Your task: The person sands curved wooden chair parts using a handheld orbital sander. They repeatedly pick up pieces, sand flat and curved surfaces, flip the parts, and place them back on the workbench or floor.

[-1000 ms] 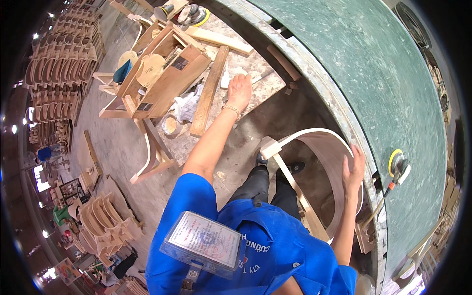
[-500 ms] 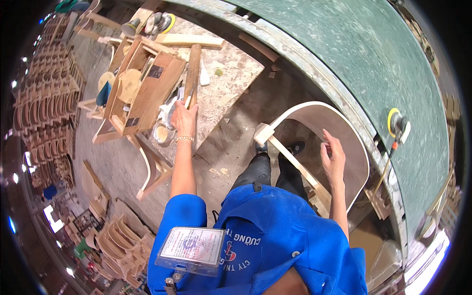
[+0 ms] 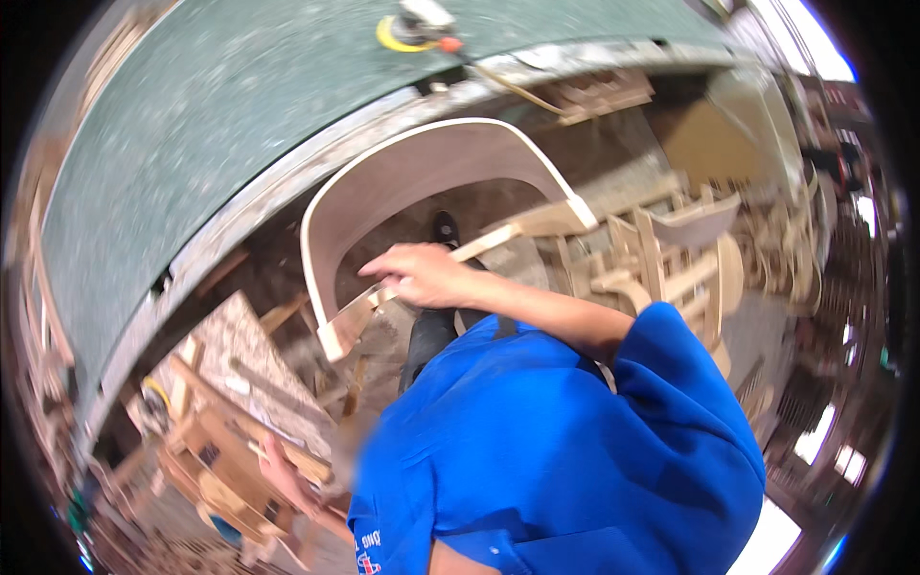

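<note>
A curved wooden chair back (image 3: pixel 422 158) with a pale edge and a brownish inner face stands in front of me, a straight wooden rail (image 3: pixel 494 241) joining its ends. My right hand (image 3: pixel 426 275) is over this rail, index finger stretched out and the other fingers bent; whether it touches the wood is unclear. At the lower left, my left hand (image 3: pixel 285 476) is closed round a thin pale-handled tool (image 3: pixel 256 448), only its end showing. Beside that hand is a wooden tool box (image 3: pixel 213 450), by a stained board (image 3: pixel 259 350) with a wooden strip along it.
A long green-topped bench (image 3: pixel 230 125) crosses the far side, with a round yellow-rimmed sander (image 3: pixel 407 34) and its hose on it. Several wooden chair frames (image 3: pixel 661 259) crowd the right. A shoe (image 3: pixel 446 228) shows inside the chair back's curve.
My view has swung to the right, so the tool box and left hand now lie at the lower left. My right hand has moved over the rail of the chair back.
</note>
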A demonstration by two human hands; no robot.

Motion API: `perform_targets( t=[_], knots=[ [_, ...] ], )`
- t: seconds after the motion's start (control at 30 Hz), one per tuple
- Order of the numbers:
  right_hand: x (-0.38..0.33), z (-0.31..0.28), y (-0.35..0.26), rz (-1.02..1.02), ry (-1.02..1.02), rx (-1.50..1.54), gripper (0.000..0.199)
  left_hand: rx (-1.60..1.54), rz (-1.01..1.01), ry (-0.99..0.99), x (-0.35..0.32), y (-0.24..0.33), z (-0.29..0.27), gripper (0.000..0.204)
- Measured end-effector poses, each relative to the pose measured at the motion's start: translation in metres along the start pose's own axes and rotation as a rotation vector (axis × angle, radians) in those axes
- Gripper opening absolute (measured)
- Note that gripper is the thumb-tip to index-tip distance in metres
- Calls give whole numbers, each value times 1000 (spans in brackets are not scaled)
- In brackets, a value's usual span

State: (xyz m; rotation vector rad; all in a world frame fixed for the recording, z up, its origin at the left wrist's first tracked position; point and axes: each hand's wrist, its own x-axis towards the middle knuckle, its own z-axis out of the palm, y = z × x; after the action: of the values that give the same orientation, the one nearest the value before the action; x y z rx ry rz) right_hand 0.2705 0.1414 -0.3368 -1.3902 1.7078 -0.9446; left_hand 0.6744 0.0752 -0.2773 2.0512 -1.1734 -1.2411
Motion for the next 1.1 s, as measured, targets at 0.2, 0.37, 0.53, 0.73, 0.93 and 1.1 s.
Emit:
perform_targets(
  t=[0.2, 0.37, 0.53, 0.73, 0.93, 1.1],
  knots=[
    [-17, 32, -50, 79, -98, 767, 73, -142, 87, -406, -42, 74, 90, 29],
    [-27, 6, -47, 250, 156, 1315, 57, -77, 254, -917, -92, 123, 213, 33],
    [-87, -92, -3, 200, 498, 1356, 33, -44, 242, -1058, -120, 146, 285, 28],
    [-153, -167, 25, 146, 531, 1505, 47, 111, 446, -1443, -189, 148, 378, 16],
    [-207, -224, 56, 76, 637, 1378, 39, 242, 345, -1609, -238, 152, 426, 21],
    [-236, -256, 84, 106, 763, 917, 37, 176, 290, -1661, -257, 148, 446, 21]
  ],
)
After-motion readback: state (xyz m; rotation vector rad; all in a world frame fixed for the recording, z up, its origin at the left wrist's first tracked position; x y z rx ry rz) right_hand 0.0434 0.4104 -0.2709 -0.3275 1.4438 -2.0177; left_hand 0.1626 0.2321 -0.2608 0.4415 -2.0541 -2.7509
